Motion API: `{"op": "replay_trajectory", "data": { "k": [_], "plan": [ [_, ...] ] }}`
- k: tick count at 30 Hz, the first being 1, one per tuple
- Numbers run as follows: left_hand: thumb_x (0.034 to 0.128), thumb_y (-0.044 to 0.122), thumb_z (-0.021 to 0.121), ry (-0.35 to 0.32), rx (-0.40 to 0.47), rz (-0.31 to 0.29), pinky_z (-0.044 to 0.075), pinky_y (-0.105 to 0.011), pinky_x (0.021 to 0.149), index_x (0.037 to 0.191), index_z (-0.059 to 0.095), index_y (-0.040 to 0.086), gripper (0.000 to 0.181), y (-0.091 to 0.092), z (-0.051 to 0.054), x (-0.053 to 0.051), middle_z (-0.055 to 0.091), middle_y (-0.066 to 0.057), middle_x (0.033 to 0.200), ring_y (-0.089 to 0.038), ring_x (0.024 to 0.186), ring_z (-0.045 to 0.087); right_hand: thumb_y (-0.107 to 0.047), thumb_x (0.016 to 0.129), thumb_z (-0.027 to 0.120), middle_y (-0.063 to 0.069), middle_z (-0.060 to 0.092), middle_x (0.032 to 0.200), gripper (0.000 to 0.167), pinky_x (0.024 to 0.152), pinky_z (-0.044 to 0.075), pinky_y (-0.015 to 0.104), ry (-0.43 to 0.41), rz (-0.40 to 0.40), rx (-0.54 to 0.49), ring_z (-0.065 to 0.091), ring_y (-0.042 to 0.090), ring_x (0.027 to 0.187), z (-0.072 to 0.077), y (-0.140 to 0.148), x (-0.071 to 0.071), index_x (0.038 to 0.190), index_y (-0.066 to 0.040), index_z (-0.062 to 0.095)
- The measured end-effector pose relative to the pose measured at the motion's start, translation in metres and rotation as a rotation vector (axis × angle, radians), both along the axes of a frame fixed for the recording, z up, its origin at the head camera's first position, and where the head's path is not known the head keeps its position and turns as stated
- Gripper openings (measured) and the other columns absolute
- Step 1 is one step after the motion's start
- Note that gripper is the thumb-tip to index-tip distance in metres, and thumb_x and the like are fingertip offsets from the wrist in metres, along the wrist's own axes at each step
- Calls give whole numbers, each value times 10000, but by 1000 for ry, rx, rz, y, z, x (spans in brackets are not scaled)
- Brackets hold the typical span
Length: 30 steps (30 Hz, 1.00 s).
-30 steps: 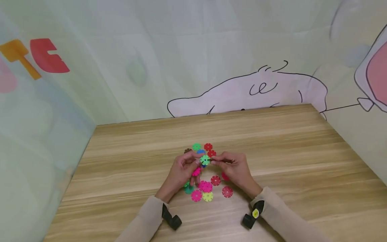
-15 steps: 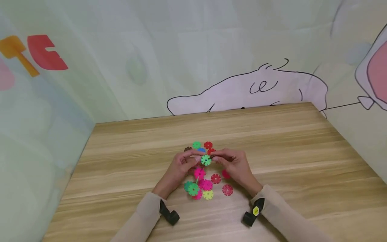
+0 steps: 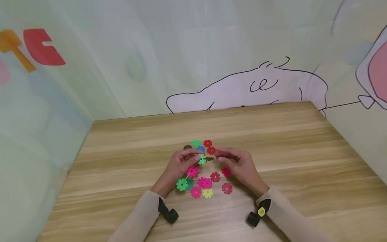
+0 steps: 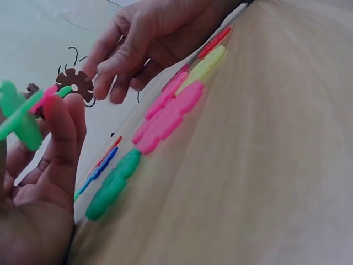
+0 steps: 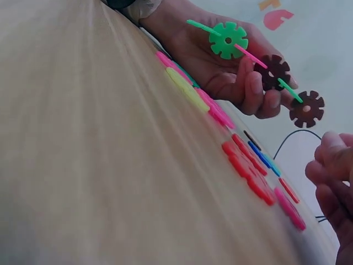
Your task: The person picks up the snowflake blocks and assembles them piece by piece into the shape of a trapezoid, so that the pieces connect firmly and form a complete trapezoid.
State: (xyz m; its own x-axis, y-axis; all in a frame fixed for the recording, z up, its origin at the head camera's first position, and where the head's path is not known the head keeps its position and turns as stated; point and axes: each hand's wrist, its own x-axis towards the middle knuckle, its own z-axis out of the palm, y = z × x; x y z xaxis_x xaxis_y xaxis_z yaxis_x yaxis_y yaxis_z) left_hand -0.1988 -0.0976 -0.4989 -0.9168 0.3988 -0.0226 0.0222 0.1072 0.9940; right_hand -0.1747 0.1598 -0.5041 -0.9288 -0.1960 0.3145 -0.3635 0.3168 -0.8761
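My left hand (image 3: pixel 176 171) pinches a chain of slotted plastic snowflake discs, joined edge to edge at angles and held above the table. A green disc (image 3: pixel 182 184) hangs at its near end, followed by a pink disc (image 3: pixel 192 171). Another green disc (image 3: pixel 202 159) shows by the thumb, and a brown disc (image 5: pixel 307 109) forms the far end. In the right wrist view a second brown disc (image 5: pixel 272 73) lies against the left fingers. My right hand (image 3: pixel 242 166) is just right of the brown end, apart from it, fingers loosely bent and holding nothing.
Loose discs lie flat on the wooden table (image 3: pixel 136 141) under and around the hands: green (image 3: pixel 196 143), red (image 3: pixel 207 143) and blue (image 3: pixel 200 148) ones behind, pink (image 3: pixel 196 192) and yellow (image 3: pixel 207 193) ones in front. A printed cloth wall (image 3: pixel 151 67) borders the table's back.
My right hand has come off the chain and moved slightly right, uncovering the brown end disc. My left hand keeps its grip, and the chain's near green disc has swung out to the left.
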Motion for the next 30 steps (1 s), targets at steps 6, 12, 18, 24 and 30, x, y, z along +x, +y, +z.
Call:
{"op": "replay_trajectory", "data": {
  "k": [6, 12, 18, 24, 30],
  "plan": [
    [1074, 154, 649, 5, 16, 8, 557, -156, 874, 1338, 730, 36, 300, 1, 0, -1, 725, -74, 1264, -81, 1011, 640, -83, 969, 792, 24, 817, 1099, 349, 854, 595, 213, 13, -36, 151, 696, 87, 949, -1, 16, 11, 1315, -103, 751],
    [1069, 177, 660, 23, -6, 8, 550, -169, 908, 1331, 741, 66, 297, 3, 1, -1, 717, -57, 1246, -125, 1081, 619, -42, 908, 843, -3, 806, 1083, 425, 798, 574, 218, 31, -46, 248, 645, 77, 887, 0, 25, 22, 1314, -110, 740],
    [1074, 170, 646, 19, 8, -1, 545, -168, 918, 1340, 732, 54, 302, 3, 1, -1, 704, -122, 1306, -114, 1086, 613, -107, 870, 895, 6, 779, 1161, 429, 830, 580, 269, 146, 4, 391, 667, 104, 980, -3, 26, 26, 1272, -106, 744],
    [1079, 171, 641, 31, 18, -14, 540, -169, 878, 1332, 728, 38, 298, 3, -1, -3, 702, 12, 1168, -102, 1014, 615, -73, 859, 894, 0, 756, 1111, 385, 801, 539, 261, 230, 20, 374, 610, 94, 941, -6, 24, 24, 1210, -106, 739],
    [1079, 177, 640, 37, 13, -7, 525, -168, 829, 1321, 733, 39, 294, 0, 0, -2, 688, 56, 1127, -94, 957, 605, 12, 861, 868, 8, 763, 1056, 328, 779, 606, 222, 172, 30, 215, 684, 59, 882, -6, 19, 21, 1144, -81, 729]
  ]
}}
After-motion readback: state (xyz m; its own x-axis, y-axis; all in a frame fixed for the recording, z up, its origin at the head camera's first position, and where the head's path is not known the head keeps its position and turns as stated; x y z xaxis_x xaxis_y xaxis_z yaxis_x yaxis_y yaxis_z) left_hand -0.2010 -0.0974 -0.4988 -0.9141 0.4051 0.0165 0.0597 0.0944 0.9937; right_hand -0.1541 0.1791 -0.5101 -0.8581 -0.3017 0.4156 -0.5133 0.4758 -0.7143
